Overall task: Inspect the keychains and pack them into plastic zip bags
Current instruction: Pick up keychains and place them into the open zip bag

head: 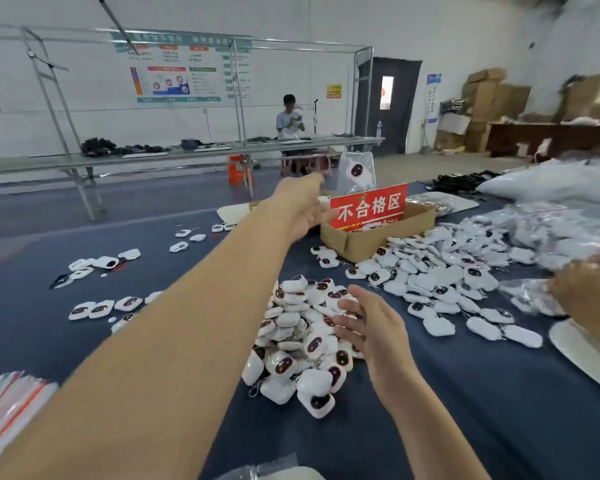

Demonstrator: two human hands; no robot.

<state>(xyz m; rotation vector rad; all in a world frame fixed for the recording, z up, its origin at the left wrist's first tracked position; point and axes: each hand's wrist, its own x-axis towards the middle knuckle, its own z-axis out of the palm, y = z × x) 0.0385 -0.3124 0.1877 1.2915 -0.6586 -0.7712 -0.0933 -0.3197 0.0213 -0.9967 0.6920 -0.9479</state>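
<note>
Left hand (300, 206) is stretched toward reject box (378, 244); its grip cannot be told. Right hand (371, 327) is held with fingers (352, 322) loosely spread over keychain pile (291, 341), likely for picking.

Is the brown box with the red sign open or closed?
Open: the cardboard box has no lid over its top, and the red sign stands up out of it.

White keychains (286, 365) beyond counting, one cardboard box (357, 244)
They lay in two heaps plus strays; the box carried one red sign (369, 206); there was one stack of zip bags (7, 400) and one bagged keychain (356, 171).
</note>
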